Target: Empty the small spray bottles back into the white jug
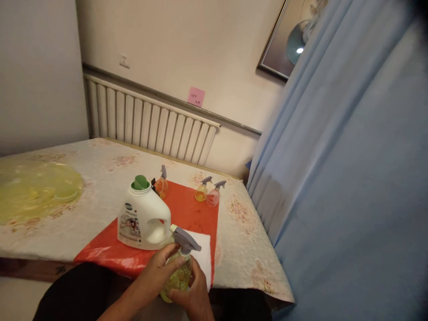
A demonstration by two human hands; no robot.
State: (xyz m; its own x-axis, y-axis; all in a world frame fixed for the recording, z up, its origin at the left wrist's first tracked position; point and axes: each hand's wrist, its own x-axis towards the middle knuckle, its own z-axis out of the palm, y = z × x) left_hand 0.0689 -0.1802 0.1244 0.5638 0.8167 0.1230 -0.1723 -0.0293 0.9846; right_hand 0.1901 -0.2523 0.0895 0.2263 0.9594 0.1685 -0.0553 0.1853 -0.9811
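Your left hand and right hand both hold a spray bottle just off the near edge of the worktop. The bottle is clear, holds yellowish liquid and carries a grey trigger head pointing away to your right. Your left fingers are curled around the bottle's shoulder and neck; your right fingers are closed around its lower body, from the right and beneath. It stands roughly upright in your grasp, clear of the surface.

Just beyond it, at the near edge, a white cloth lies on a red sheet. A white jug with a green cap stands on the sheet, just left of the bottle. Toward the sheet's far edge stand three small sprayers: an orange one behind the jug, then a yellow one and a pink one side by side near the sheet's far right corner. A yellow plastic cover lies at the worktop's left edge. A blue curtain hangs along the right edge.
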